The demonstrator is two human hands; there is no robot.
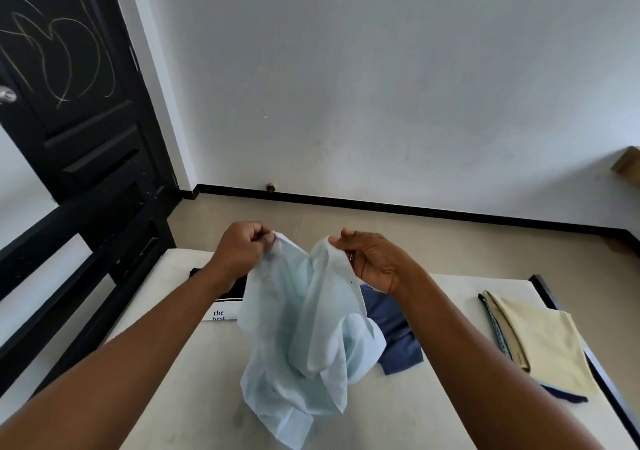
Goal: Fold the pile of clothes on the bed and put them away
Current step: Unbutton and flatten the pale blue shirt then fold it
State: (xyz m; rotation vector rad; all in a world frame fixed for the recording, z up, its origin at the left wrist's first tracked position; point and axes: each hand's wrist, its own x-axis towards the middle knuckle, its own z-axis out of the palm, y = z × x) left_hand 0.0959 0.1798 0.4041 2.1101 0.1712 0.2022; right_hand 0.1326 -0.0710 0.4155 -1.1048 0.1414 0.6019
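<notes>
Our left hand point(242, 246) and right hand point(375, 263) pinch the pale blue shirt point(304, 332) up top. It looks thin and floppy; we'd hold its shoulders.

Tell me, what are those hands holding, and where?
A pale blue shirt: the left hand and the right hand each pinch its upper edge, and the rest hangs onto the bed.

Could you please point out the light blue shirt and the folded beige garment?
light blue shirt point(301, 339): head view, hanging middle of the fabric.
folded beige garment point(550, 342): head view, flat top face.
</notes>
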